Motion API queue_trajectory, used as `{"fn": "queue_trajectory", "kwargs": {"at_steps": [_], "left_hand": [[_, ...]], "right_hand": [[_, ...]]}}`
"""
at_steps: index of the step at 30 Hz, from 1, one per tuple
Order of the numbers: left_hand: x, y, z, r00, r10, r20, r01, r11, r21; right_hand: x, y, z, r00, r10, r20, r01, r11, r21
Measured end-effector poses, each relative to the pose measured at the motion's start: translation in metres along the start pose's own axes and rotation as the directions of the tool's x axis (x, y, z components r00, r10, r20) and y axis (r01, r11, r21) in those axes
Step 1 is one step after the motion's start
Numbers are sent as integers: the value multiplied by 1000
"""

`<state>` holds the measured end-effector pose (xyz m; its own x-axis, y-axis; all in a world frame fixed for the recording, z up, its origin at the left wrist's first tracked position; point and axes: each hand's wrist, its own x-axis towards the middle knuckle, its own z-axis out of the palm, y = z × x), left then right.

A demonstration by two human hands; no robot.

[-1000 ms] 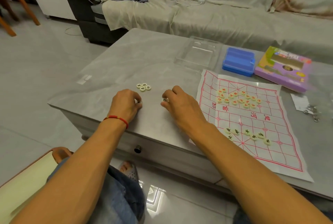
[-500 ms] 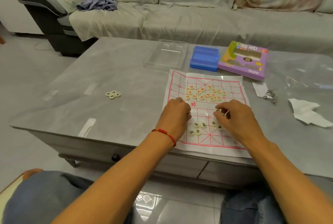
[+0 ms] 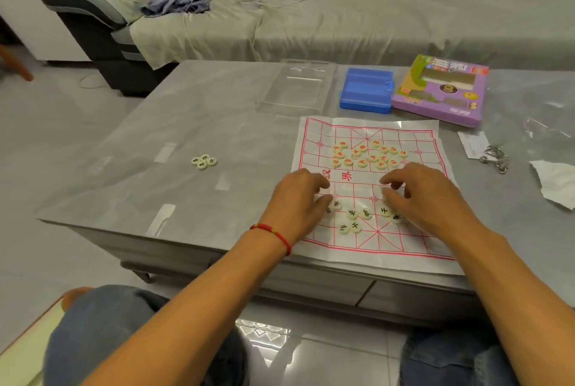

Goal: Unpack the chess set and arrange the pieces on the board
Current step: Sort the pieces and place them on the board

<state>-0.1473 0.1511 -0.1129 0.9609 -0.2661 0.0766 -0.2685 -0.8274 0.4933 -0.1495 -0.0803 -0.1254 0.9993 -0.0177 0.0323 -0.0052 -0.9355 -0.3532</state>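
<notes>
Both hands hover over the white red-lined paper board (image 3: pixel 367 186): left hand (image 3: pixel 297 199) and right hand (image 3: pixel 426 196) loosely curled above black-marked cream discs (image 3: pixel 357 214); any pinch can't be told.

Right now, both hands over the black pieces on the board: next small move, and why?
Probably slide one loose piece to a near-row point. The black-lettered pieces lie bunched mid-grid on the paper board, the left hand and right hand hover right at them, and four pieces wait off-board.

At frame centre, the thin paper board (image 3: pixel 413 249) looks faintly glossy on the smooth, marbled grey table (image 3: pixel 186 124). Upper right: a shiny blue plastic case (image 3: pixel 365 91) and printed cardboard box (image 3: pixel 441 90). Clear plastic lid (image 3: pixel 295 87) beside them.
</notes>
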Motion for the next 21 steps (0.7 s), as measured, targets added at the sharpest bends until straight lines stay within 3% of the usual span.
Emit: {"fn": "queue_trajectory", "kwargs": {"at_steps": [4, 7, 10, 16, 21], "left_hand": [[6, -70, -39, 979, -44, -199, 61, 995, 79], [18, -138, -58, 936, -216, -277, 265, 952, 153], [28, -174, -64, 888, -354, -295, 399, 911, 109], [37, -196, -68, 924, -315, -216, 344, 932, 111], [40, -199, -72, 911, -331, -244, 376, 912, 167]], "right_hand": [[-6, -49, 6, 991, -116, -68, 123, 985, 117], [8, -113, 23, 971, -235, -49, 240, 943, 230], [42, -175, 52, 931, -365, -11, 357, 903, 239], [118, -250, 105, 895, -419, 150, 391, 901, 186], [144, -270, 126, 876, -422, 235, 398, 906, 142]]}}
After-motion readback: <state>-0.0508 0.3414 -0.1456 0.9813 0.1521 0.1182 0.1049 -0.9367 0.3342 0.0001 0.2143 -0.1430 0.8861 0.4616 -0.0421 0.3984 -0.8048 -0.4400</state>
